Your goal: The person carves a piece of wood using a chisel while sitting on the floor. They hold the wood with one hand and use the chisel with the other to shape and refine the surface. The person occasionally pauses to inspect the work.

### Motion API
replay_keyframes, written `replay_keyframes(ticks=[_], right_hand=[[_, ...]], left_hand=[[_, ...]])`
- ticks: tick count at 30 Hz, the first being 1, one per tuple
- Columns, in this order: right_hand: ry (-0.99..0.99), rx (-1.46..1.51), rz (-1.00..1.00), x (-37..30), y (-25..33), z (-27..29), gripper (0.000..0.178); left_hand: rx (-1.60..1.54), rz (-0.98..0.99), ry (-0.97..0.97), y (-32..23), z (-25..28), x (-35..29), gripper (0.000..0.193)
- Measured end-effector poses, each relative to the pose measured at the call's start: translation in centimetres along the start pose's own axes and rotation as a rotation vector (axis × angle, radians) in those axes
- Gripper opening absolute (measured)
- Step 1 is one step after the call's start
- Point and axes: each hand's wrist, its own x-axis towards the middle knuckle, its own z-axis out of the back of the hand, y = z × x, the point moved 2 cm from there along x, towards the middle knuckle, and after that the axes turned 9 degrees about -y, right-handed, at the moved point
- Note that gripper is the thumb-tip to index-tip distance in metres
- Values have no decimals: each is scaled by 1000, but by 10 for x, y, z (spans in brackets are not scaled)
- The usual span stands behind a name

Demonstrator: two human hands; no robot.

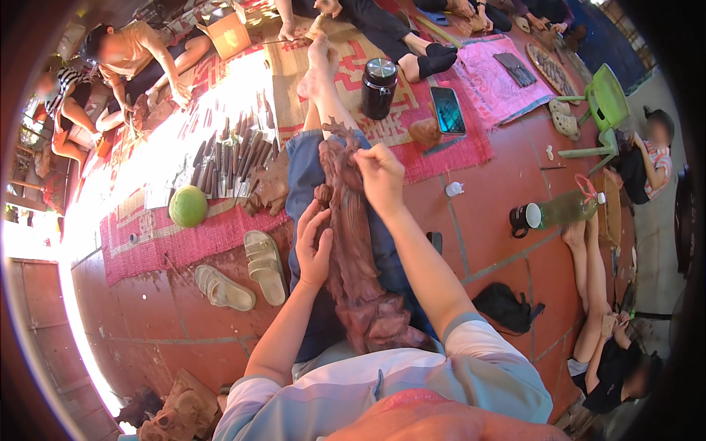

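Observation:
A long reddish-brown wood carving (355,261) lies lengthwise along my lap and legs. Its broad, rock-like base is near my belly, and the thin branching tip points away from me. My left hand (314,248) rests curled against the carving's left side, its fingers beside a small round knob. Near the far end, my right hand (382,176) is closed in a pinch at the right side of the carving. Whatever lies between those fingertips is too small or hidden to make out.
Many carving tools (232,163) lie on the mat to the left, near a green round fruit (188,206). Ahead stand a black flask (379,90) and a phone (448,111). Sandals (265,267) lie left; a mug (524,217) and bottle (570,211) are right. Other people sit around.

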Motion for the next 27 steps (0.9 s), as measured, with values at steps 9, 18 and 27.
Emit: replay_keyframes(ticks=[9,18,27], right_hand=[[16,-116,119,0,-1,-3,13],[8,-113,79,2,0,1,14],[40,-13,-35,-3,-4,-1,12]], left_hand=[[6,-2,-6,-3,0,0,34],[-14,5,-1,-3,0,0,34],[-1,3,-4,-5,0,1,34]])
